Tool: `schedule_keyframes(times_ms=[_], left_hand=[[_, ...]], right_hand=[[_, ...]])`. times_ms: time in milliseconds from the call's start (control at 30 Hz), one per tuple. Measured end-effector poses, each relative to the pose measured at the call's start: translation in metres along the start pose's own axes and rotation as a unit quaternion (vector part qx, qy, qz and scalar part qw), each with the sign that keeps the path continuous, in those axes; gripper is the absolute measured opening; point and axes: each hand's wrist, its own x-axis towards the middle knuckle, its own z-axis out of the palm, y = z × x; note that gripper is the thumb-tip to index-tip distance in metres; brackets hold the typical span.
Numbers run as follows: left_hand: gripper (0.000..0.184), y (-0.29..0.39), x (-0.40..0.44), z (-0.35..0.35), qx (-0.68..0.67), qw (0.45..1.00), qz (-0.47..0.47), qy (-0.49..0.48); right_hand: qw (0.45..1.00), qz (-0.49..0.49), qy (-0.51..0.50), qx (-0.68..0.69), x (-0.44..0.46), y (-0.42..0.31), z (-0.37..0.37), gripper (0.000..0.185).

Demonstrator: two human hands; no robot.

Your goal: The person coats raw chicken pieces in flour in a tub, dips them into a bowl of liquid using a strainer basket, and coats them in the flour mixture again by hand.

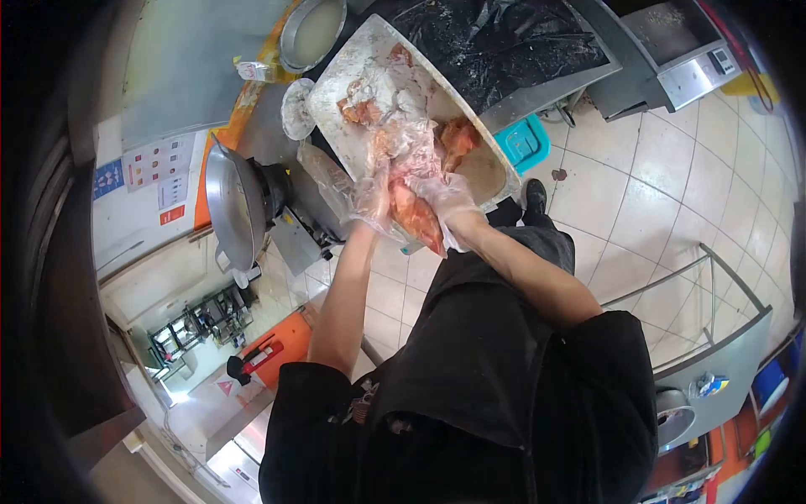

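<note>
My left hand (374, 202) and my right hand (449, 199) both wear thin clear plastic gloves. Between them they grip a piece of raw meat (414, 220), reddish and partly dusted with white, which hangs over the near edge of a white tub (501, 164). White flour-like powder (411, 97) covers much of the tub's inside. More meat lies there: one reddish piece (457, 139) by the right wall and another (359, 109) on the left, partly powdered. The gloves hide my fingertips and part of the held meat.
Left of the tub are a metal bowl (312, 34) of cloudy liquid and a small powder-covered dish (298, 109). A large metal wok (235, 202) stands further left. Black plastic sheeting (495, 50) lies beyond the tub; a teal basket (522, 143) sits to its right.
</note>
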Motion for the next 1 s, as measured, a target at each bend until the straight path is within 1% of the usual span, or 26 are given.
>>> schedule_keyframes(times_ms=[33,67,100,133,200,300,333,367,400,433,467,500,533,567,600,633,667,700,733,767,800,833,867,900,933,1000], left_hand=[[0.046,-0.003,-0.003,0.003,-0.036,0.999,0.015,-0.028],[0.046,-0.004,-0.006,0.004,-0.036,0.999,0.016,-0.027],[0.049,-0.005,-0.009,0.004,-0.031,0.999,-0.008,-0.035],[0.052,-0.001,-0.016,0.009,-0.026,0.998,-0.031,-0.043],[0.051,-0.002,-0.022,0.007,-0.058,0.997,-0.026,-0.042],[0.048,-0.022,-0.004,-0.022,-0.075,0.996,-0.002,-0.043],[0.042,-0.026,0.0,-0.028,-0.071,0.997,-0.001,-0.032],[0.036,-0.03,0.004,-0.033,-0.069,0.997,0.0,-0.022],[0.036,-0.034,0.006,-0.038,-0.07,0.997,0.002,-0.023],[0.032,-0.036,0.007,-0.04,-0.007,1.0,0.017,-0.004],[0.028,-0.038,0.009,-0.043,0.056,0.998,0.033,0.013],[0.022,-0.03,0.0,-0.03,0.053,0.992,0.108,-0.026],[0.022,-0.026,-0.004,-0.026,0.052,0.992,0.107,-0.028],[0.02,-0.023,-0.005,-0.024,0.127,0.981,0.147,-0.017],[0.018,-0.017,-0.009,-0.019,0.201,0.962,0.186,-0.005],[0.013,0.003,-0.023,-0.004,0.383,0.903,0.181,0.078],[0.013,0.003,-0.022,-0.007,0.382,0.902,0.185,0.074],[0.014,0.001,-0.019,-0.012,0.366,0.902,0.226,0.027],[0.015,-0.005,-0.016,-0.019,0.348,0.899,0.263,-0.017],[0.018,-0.015,-0.003,-0.037,0.314,0.923,0.215,-0.062],[0.018,-0.01,0.003,-0.038,0.314,0.923,0.214,-0.064],[0.021,-0.005,0.008,-0.039,0.154,0.972,0.142,-0.101],[0.024,0.001,0.012,-0.039,-0.011,0.988,0.066,-0.136],[0.025,0.02,0.004,-0.03,0.021,0.995,0.033,-0.097],[0.025,0.022,0.007,-0.031,0.023,0.994,0.033,-0.1],[0.03,0.027,0.019,-0.031,0.093,0.996,-0.014,0.002]], right_hand=[[0.999,0.027,0.024,-0.01,0.0,-0.001,-0.001,0.029],[0.997,0.052,0.05,-0.021,0.001,-0.002,-0.003,0.031],[0.986,-0.018,-0.01,-0.164,0.021,0.028,-0.023,0.036],[0.986,-0.017,-0.012,-0.164,0.019,0.023,-0.02,0.036],[0.985,0.036,0.051,-0.16,0.012,0.011,-0.01,0.046],[0.979,0.072,0.067,-0.178,-0.017,-0.036,0.023,0.045],[0.979,0.072,0.066,-0.18,-0.017,-0.037,0.024,0.045],[0.981,0.131,0.053,-0.137,-0.015,-0.037,0.025,0.05],[0.977,0.189,0.04,-0.092,-0.013,-0.038,0.027,0.056],[0.981,0.174,0.077,-0.04,0.001,-0.018,0.028,0.062],[0.981,0.17,0.079,-0.042,0.012,-0.003,0.02,0.062],[0.979,0.186,0.087,-0.007,0.014,0.0,0.02,0.06],[0.974,0.202,0.095,0.028,0.017,0.004,0.02,0.059],[0.975,0.192,0.089,0.06,0.026,0.02,0.013,0.045],[0.976,0.19,0.09,0.058,0.024,0.027,0.015,0.045],[0.983,0.111,0.078,0.124,0.021,0.032,0.018,0.038],[0.979,0.03,0.065,0.189,0.022,0.037,0.02,0.032],[0.976,0.023,0.074,0.204,0.031,0.048,0.018,0.026],[0.976,0.022,0.076,0.204,0.04,0.058,0.015,0.026],[0.984,-0.014,0.073,0.161,0.049,0.068,0.011,0.025],[0.989,-0.051,0.071,0.117,0.049,0.066,0.015,0.025],[0.982,-0.139,0.106,0.064,0.046,0.066,0.022,0.027],[0.982,-0.144,0.107,0.064,0.047,0.06,0.021,0.027],[0.982,-0.127,0.099,-0.095,0.046,0.048,0.021,0.03],[0.958,-0.104,0.09,-0.251,0.048,0.044,0.023,0.032],[0.991,-0.053,0.075,-0.098,0.049,0.042,0.034,0.035]])
